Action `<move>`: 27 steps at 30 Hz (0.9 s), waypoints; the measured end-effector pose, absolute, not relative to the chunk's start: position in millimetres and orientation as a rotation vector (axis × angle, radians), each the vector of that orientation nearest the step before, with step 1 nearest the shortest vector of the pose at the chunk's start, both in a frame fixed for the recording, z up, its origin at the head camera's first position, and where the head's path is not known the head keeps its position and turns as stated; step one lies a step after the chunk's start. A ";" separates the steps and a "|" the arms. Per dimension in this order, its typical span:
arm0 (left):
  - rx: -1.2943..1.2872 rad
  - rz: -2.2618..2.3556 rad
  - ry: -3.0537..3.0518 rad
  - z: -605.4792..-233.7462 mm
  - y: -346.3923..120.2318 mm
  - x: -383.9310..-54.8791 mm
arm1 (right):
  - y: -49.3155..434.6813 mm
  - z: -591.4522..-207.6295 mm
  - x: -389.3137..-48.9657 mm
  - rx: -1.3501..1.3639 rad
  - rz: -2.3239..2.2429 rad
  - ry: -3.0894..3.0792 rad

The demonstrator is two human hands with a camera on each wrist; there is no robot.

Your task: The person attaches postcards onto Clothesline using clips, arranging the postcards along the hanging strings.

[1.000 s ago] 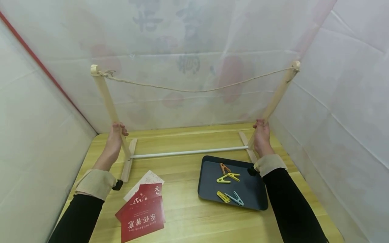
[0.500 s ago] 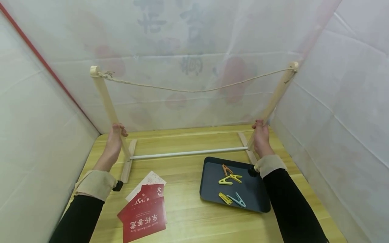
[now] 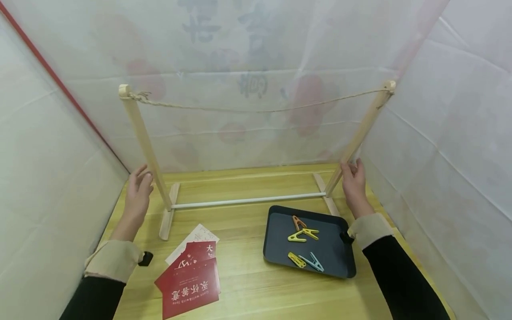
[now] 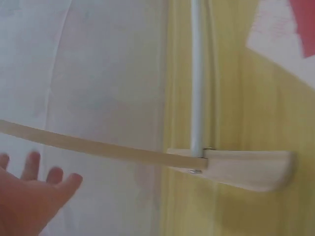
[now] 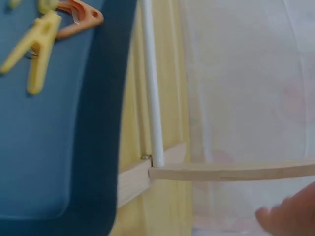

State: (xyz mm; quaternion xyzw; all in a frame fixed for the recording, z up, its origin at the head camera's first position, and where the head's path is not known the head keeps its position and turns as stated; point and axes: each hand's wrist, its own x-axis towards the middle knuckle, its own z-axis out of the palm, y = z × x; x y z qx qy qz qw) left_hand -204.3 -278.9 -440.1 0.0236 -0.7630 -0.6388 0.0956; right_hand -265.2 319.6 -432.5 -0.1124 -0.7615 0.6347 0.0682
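A wooden frame (image 3: 141,133) with two posts stands on the table, a white rod (image 3: 248,202) joining its feet and a twine string (image 3: 256,111) slung between the post tops. My left hand (image 3: 137,195) is off the left post, just to its left, fingers loosely bent around nothing. In the left wrist view that hand (image 4: 34,196) shows spread fingers apart from the post (image 4: 108,149). Beside the right post my right hand (image 3: 354,186) has its fingers relaxed; the right wrist view shows this hand (image 5: 290,211) slightly apart from the post (image 5: 231,171).
A dark tray (image 3: 276,249) at the right holds several clothespins, including an orange one (image 3: 298,223) and a light blue one (image 3: 312,262). Red cards (image 3: 190,284) and a white card (image 3: 196,240) overlap at the front left. White curtains (image 3: 256,146) enclose the table (image 3: 240,289).
Both hands have let go of the posts and moved outward, the left to the left and the right to the right. The string hangs with less sag than before.
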 end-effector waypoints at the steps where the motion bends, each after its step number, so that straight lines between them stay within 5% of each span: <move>1: 0.083 -1.896 -2.242 -441.6 -279.1 -197.0 | 317.7 -428.7 -255.8 -0.359 1.926 -2.281; 12: -0.031 -1.755 -2.563 -469.2 -257.3 -105.8 | 310.7 -462.9 -183.3 -0.164 1.692 -2.455; 27: -0.259 -0.846 -2.993 -522.6 -209.5 -50.2 | 285.5 -519.4 -127.2 0.744 1.254 -2.925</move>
